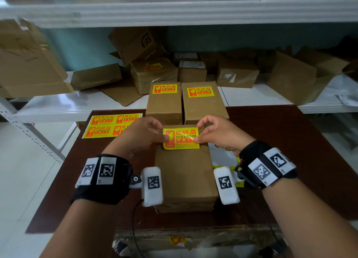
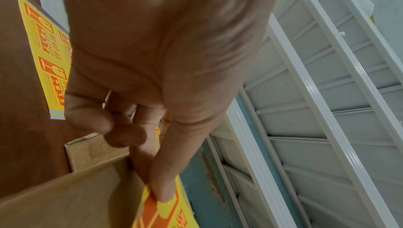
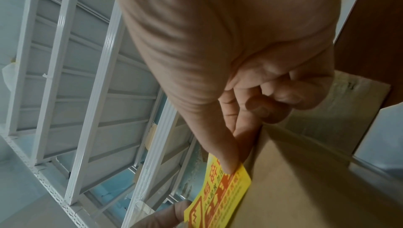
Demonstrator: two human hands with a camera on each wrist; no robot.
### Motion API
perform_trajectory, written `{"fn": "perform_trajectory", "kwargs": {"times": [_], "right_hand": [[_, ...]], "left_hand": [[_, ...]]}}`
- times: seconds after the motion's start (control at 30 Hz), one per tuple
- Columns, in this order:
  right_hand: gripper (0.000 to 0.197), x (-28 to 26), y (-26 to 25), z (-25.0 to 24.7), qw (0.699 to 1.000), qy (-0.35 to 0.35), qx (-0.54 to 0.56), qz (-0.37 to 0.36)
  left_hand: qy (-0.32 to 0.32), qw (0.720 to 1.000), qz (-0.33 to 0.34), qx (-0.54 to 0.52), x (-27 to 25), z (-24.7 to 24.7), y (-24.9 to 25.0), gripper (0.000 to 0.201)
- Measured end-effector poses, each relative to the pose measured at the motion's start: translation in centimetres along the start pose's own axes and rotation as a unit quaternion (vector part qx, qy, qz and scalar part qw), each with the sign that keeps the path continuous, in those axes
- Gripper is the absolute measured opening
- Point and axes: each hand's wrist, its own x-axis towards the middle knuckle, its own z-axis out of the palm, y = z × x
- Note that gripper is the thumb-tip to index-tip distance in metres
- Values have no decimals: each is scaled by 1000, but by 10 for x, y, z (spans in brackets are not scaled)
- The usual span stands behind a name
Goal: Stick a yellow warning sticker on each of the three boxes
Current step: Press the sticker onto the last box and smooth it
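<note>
Pressing down with both thumbs, we have the yellow rectangular warning sticker with red print [image 1: 181, 138] lying on the far end of the nearest plain brown cardboard box [image 1: 185, 177], at the centre of the head view. Our left hand [image 1: 142, 136] has its thumb flat on the sticker's left edge, the other fingers curled loosely above it; our right hand [image 1: 217, 134] mirrors this on the right edge. Whether the forefingers still pinch the upper corners we cannot tell; in the wrist views one fingertip [image 2: 163, 193] of each hand bears on the sticker face, and the right fingertip [image 3: 229, 166] sits near its corner.

We judge the sticker thin, limp and tacky, likely to crease or trap bubbles, so it is best held by its short edges and smoothed outward from the middle. The box looks light but stiff enough to take the pressure.

Two more brown cardboard boxes [image 1: 164, 103] [image 1: 203, 103] stand side by side just beyond, each already wearing a yellow label, so this looks like the last of the three. A yellow sheet of spare stickers [image 1: 108, 125] lies at centre left on the dark reddish-brown tabletop [image 1: 280, 161]. White metal shelving [image 1: 174, 12] loaded with assorted cartons [image 1: 139, 44] fills the upper frame, against a pale blue wall.
</note>
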Motion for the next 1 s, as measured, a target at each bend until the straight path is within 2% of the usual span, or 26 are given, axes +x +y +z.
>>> {"fn": "perform_trajectory", "kwargs": {"times": [0.27,0.57,0.77,1.0], "right_hand": [[37,3,4,4,999,2,-28,-15],[40,2,5,7,999,0,-47,-27],[42,2,5,8,998,-2,-55,-34],[42,0,5,8,997,-2,-66,-44]], "left_hand": [[-18,1000,-11,10,2,-2,2,29],[-43,996,1,73,1,0,9,36],[-36,996,6,86,0,1,10,38],[-30,993,-29,113,2,-1,6,36]]}}
